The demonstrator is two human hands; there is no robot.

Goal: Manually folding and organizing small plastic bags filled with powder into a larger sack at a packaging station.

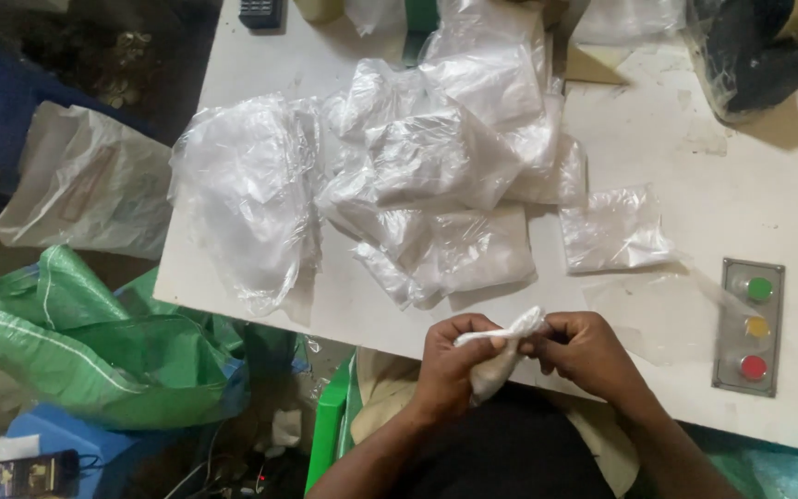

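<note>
While curled, left hand (450,356), right hand (584,351), pinching white bag (502,349)

**Bare forearms, dark clothing below**

Both arms are bare from the lower edge of the view up to the fingers: no sleeves, cuffs or gloves cover them. The left hand (450,360) and the right hand (588,351) carry no rings, and neither wrist bears a watch or band. The fingers are bare, with short nails. Between the forearms, at the bottom of the view, lies a dark, near-black garment (501,453) of plain cloth without visible print, buttons or seams. Whether it is a shirt or trousers cannot be told.
</note>
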